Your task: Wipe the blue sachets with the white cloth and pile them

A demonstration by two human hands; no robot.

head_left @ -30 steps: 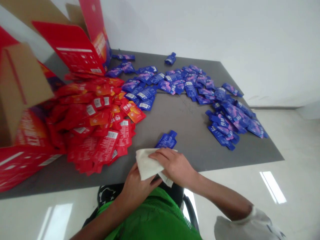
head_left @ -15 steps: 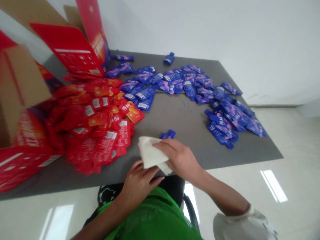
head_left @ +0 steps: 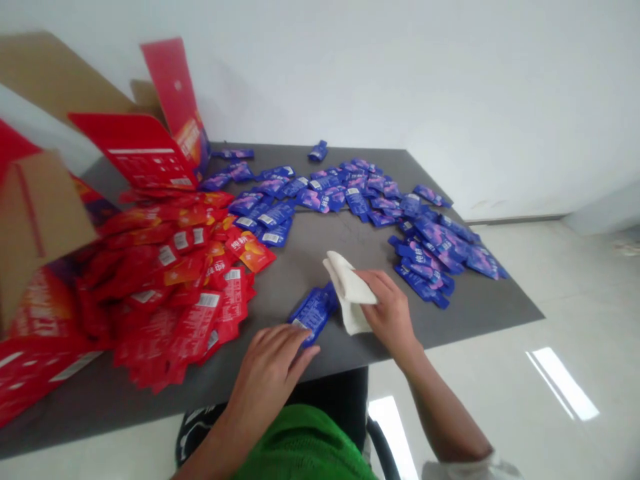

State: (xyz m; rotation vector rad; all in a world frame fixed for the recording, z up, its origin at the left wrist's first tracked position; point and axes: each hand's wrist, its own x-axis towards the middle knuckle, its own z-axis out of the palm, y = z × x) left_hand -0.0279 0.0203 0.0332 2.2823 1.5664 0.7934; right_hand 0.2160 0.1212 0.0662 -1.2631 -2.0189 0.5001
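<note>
A blue spouted pouch (head_left: 314, 313) lies on the grey table near its front edge, printed side up, its spout end pointing away and to the right. My left hand (head_left: 274, 360) grips the near end of this pouch, fingers over the top and thumb at the lower corner. Just right of the pouch, my right hand (head_left: 393, 310) is closed on a folded off-white cloth (head_left: 350, 283). The cloth hangs beside the spout end and hides part of it; whether they touch I cannot tell.
Red pouches (head_left: 170, 267) form a large heap on the left, beside open red cartons (head_left: 135, 150). Blue pouches (head_left: 350, 183) stretch in an arc across the back to a pile (head_left: 440, 247) at the right. A white wall (head_left: 350, 73) stands behind the table (head_left: 320, 247).
My right hand has moved right with the cloth, uncovering most of the blue pouch. My left fingers now show over its near end. The view has shifted, so the table sits lower.
</note>
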